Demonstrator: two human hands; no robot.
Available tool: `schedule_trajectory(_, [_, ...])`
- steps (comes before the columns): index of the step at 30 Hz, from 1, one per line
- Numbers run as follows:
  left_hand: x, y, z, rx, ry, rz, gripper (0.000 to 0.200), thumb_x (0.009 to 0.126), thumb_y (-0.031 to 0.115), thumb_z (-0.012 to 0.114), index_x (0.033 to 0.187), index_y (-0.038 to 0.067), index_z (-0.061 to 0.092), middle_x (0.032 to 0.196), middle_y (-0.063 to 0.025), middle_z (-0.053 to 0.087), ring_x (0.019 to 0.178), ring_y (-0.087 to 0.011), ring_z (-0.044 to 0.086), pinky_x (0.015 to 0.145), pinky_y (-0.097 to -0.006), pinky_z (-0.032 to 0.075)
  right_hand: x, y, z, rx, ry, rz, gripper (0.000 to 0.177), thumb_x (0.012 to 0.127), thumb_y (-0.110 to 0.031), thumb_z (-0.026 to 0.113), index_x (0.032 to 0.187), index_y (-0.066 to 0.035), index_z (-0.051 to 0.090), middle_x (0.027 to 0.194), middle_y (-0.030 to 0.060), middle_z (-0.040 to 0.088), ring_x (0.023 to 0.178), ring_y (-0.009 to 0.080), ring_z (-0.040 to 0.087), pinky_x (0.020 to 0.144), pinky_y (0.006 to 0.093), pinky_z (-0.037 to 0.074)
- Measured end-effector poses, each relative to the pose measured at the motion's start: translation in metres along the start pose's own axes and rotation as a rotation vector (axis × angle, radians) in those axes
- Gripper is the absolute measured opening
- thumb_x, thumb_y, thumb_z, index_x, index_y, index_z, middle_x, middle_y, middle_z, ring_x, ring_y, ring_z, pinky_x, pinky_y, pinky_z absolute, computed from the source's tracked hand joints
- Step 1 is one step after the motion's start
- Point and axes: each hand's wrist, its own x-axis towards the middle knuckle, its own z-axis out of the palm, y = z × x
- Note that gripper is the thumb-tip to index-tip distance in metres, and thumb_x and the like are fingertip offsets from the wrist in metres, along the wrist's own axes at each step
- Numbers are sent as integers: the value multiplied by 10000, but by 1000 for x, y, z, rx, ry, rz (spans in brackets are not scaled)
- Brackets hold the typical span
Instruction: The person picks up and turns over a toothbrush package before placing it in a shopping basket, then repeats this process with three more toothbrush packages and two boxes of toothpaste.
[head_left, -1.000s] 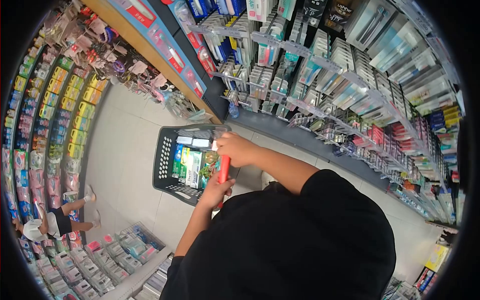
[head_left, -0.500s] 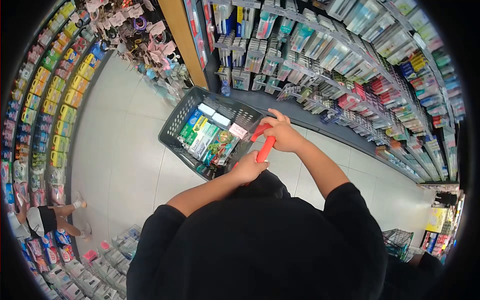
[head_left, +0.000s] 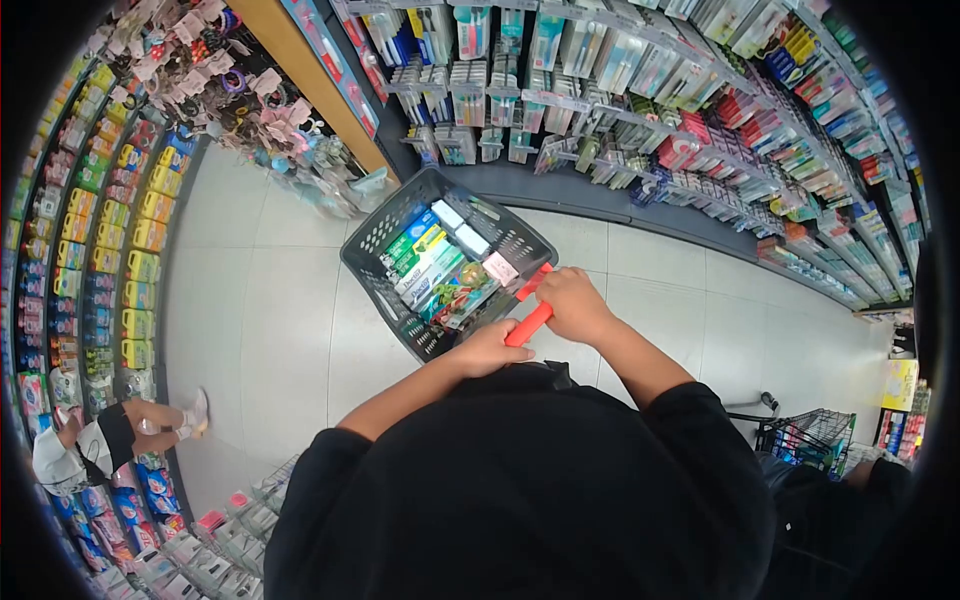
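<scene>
A dark grey plastic shopping cart (head_left: 385, 305) with perforated walls stands in front of me, turned at an angle. Its red handle (head_left: 528, 325) runs between my hands. My left hand (head_left: 485, 348) is closed round the lower end of the handle. Higher up, my right hand (head_left: 575, 303) wraps its fingers over the other end. Inside the cart lie green and white toothpaste-like boxes (head_left: 432, 270), two white boxes (head_left: 470, 238), a pink box (head_left: 500, 267) and a colourful packet (head_left: 445, 300).
Racks of toothbrushes (head_left: 620, 75) line the aisle ahead and to the right. Hair accessories (head_left: 235, 85) hang at the upper left, beside shelves of yellow packs (head_left: 150, 235). A person (head_left: 110, 435) stands at the left. A black wire cart (head_left: 815, 435) and a dark-clothed person (head_left: 830, 510) are behind right.
My view has shifted, and the cart appears further right. My right hand's fingers, partly stretched before, now curl round the handle. The person at the left shows slightly further right.
</scene>
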Motion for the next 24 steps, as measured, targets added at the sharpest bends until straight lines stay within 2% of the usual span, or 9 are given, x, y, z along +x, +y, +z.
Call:
schedule_trajectory(3, [-14,-4,5,106,-35,34,433,780,345,693,1044,35,546,904,-138,602,845,-239,582,756,-339,444,-18,-19,-9,-27,33,-87,244,676,-274,671,835,-89,677,898,95,630,936,283,577,828,410,417])
schedule_trajectory(6, [-25,2,12,183,-89,73,356,828,306,656,1063,62,546,961,-127,615,911,-255,586,802,-335,442,-16,-28,-27,-21,-337,-136,322,671,-381,700,731,-73,631,712,99,623,737,296,611,750,412,449])
schedule_trajectory(9, [-32,-4,11,197,-173,133,287,862,262,615,1057,62,550,973,-133,618,923,-258,586,808,-340,441,-8,-31,-18,117,-539,-204,414,647,-463,675,685,-51,676,634,149,617,619,330,610,598,430,479])
schedule_trajectory(11, [-49,-10,0,172,-239,109,240,877,229,585,1047,62,555,971,-136,621,921,-265,590,807,-346,440,-3,-49,-10,193,-671,-165,387,648,-426,694,672,-42,647,640,144,618,636,323,611,583,415,471])
schedule_trajectory(14, [-57,-19,-12,212,-307,90,243,872,241,585,1054,81,575,958,-98,621,889,-196,583,805,-314,429,-3,-64,-5,376,-781,-48,332,657,-356,675,669,-28,626,618,126,615,595,286,604,559,394,457])
schedule_trajectory(16, [-69,-16,-22,268,-307,96,250,859,264,565,1041,95,591,978,-110,628,914,-240,596,797,-328,436,-3,-75,1,501,-831,67,307,661,-333,664,672,-29,623,600,107,609,569,257,599,546,386,453])
schedule_trajectory(17, [-87,-25,-40,305,-320,124,257,849,267,567,1042,100,594,970,-114,633,909,-258,601,789,-339,440,9,-102,0,531,-880,137,271,662,-306,655,716,-42,638,591,45,613,531,165,597,496,309,458])
schedule_trajectory(20, [-95,-28,-50,391,-341,142,270,819,270,571,1041,119,602,935,-120,646,879,-316,607,770,-380,451,5,-118,13,536,-892,242,257,659,-289,661,706,-39,633,586,47,604,519,167,588,490,304,457])
schedule_trajectory(24, [-130,-35,-88,482,-346,209,273,794,273,593,1043,163,617,858,-97,660,807,-335,615,736,-420,464,12,-168,28,559,-770,327,236,670,-280,652,698,-46,632,636,69,603,620,204,575,585,335,439])
